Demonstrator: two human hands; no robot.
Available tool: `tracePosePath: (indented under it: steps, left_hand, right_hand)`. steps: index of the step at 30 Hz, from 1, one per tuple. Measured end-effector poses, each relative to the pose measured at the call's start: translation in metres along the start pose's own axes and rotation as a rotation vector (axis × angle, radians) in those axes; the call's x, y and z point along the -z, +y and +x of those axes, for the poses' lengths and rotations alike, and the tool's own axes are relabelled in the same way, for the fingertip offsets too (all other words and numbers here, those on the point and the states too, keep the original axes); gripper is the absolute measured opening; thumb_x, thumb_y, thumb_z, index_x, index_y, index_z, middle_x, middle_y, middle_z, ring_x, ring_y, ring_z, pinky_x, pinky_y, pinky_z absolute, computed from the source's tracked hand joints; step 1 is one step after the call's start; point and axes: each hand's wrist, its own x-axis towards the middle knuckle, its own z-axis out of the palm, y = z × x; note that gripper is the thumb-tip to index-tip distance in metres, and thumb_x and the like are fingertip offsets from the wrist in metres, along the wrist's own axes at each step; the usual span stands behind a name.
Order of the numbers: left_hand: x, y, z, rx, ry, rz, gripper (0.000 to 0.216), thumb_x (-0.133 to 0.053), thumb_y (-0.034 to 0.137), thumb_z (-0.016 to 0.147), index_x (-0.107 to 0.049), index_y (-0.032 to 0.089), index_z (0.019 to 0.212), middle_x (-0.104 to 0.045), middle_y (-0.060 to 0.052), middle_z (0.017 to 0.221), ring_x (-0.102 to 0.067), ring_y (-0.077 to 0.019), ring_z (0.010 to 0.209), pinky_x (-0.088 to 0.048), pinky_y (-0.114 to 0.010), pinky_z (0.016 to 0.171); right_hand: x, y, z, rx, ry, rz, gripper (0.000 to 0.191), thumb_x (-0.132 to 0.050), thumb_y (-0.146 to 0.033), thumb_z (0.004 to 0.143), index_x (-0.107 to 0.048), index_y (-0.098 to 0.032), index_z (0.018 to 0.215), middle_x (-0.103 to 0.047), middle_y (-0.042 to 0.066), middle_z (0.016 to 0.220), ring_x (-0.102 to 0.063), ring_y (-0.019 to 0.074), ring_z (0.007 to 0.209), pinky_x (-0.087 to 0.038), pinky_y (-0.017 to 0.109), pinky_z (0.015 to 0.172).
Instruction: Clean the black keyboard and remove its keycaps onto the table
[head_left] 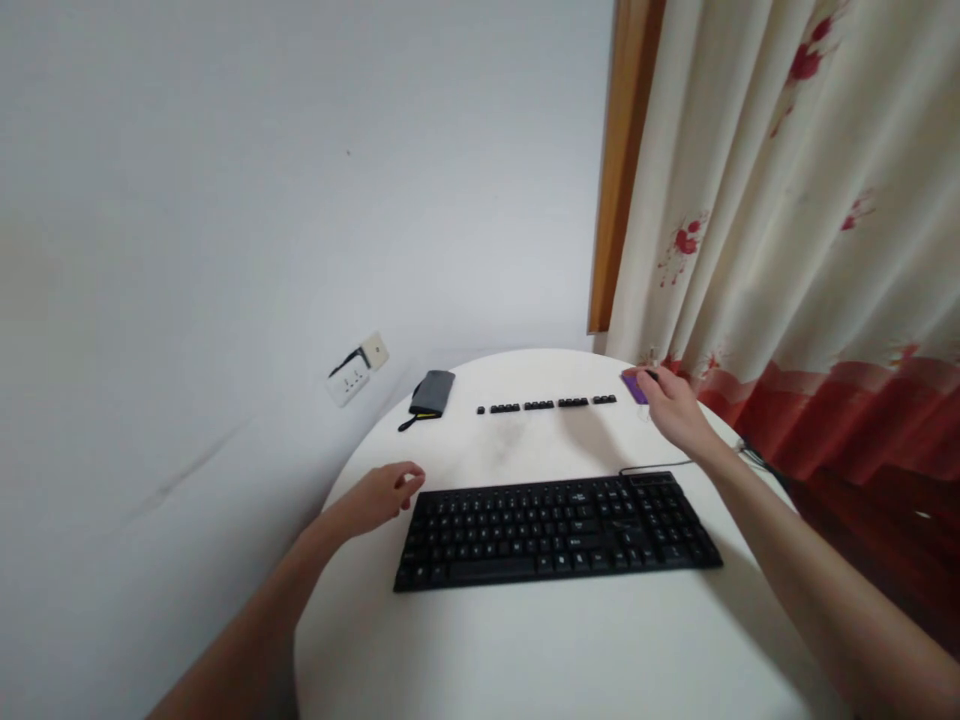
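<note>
A black full-size keyboard lies on the white round table. My left hand rests by its upper left corner, fingers loosely curled and apart, nothing in them. At the far right of the table, my right hand is closed over a flat purple object. A small black thing shows at its fingertips; its kind is too small to tell. Behind the keyboard runs a row of black keycaps, one alone at the left and the others in short groups.
A grey pouch with a black strap lies at the back left of the table. The keyboard cable runs off to the right. A wall socket is on the left, and a patterned curtain hangs at the right.
</note>
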Motion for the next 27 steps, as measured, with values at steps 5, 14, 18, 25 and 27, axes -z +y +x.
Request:
tracePosePath:
  steps: [5,14,18,25,27]
  left_hand:
    - [-0.019,-0.023,-0.024,-0.027,-0.103,-0.14,0.058,-0.052,0.055,0.083,-0.055,0.014,0.123,-0.068,-0.003,0.072,-0.063,-0.0191,0.063,-0.046,-0.028,0.058]
    - [-0.066,0.032,-0.009,-0.151,-0.048,-0.22,0.058,-0.064,0.046,0.075,-0.059,0.012,0.121,-0.068,-0.002,0.072,-0.065,-0.0197,0.066,-0.046,-0.027,0.06]
    - [-0.081,0.068,0.015,-0.214,-0.14,-0.222,0.046,-0.063,0.045,0.076,-0.06,0.015,0.111,-0.066,0.0,0.068,-0.063,-0.0176,0.062,-0.041,-0.024,0.053]
    - [-0.056,0.097,0.069,-0.314,-0.364,-0.039,0.044,-0.081,0.039,0.057,-0.064,0.017,0.091,-0.066,0.001,0.07,-0.061,-0.0161,0.062,-0.041,-0.023,0.054]
    - [-0.053,0.092,0.08,-0.367,-0.436,-0.094,0.037,-0.081,0.038,0.06,-0.065,0.016,0.085,-0.065,0.0,0.069,-0.061,-0.0163,0.064,-0.043,-0.024,0.057]
  right_hand:
    - [-0.023,-0.03,-0.019,0.097,-0.087,-0.013,0.038,-0.04,-0.037,0.093,-0.068,-0.016,0.108,-0.068,0.01,0.098,-0.06,0.0238,0.095,-0.043,0.038,0.09]
    - [-0.056,-0.042,-0.041,0.035,-0.336,0.107,0.034,-0.045,-0.037,0.092,-0.065,-0.014,0.107,-0.06,0.002,0.066,-0.055,0.0167,0.059,-0.044,0.029,0.059]
    - [-0.075,-0.047,-0.057,-0.018,-0.435,0.263,0.029,-0.052,-0.036,0.089,-0.062,-0.015,0.106,-0.053,-0.003,0.058,-0.054,0.014,0.053,-0.042,0.025,0.053]
    - [-0.12,-0.052,-0.066,0.034,-0.512,0.358,0.021,-0.057,-0.036,0.088,-0.061,-0.016,0.087,-0.057,-0.002,0.06,-0.054,0.0125,0.056,-0.044,0.024,0.054]
    - [-0.128,-0.055,-0.066,0.068,-0.546,0.343,0.019,-0.056,-0.034,0.09,-0.061,-0.016,0.084,-0.057,-0.002,0.061,-0.053,0.0123,0.056,-0.043,0.024,0.054]
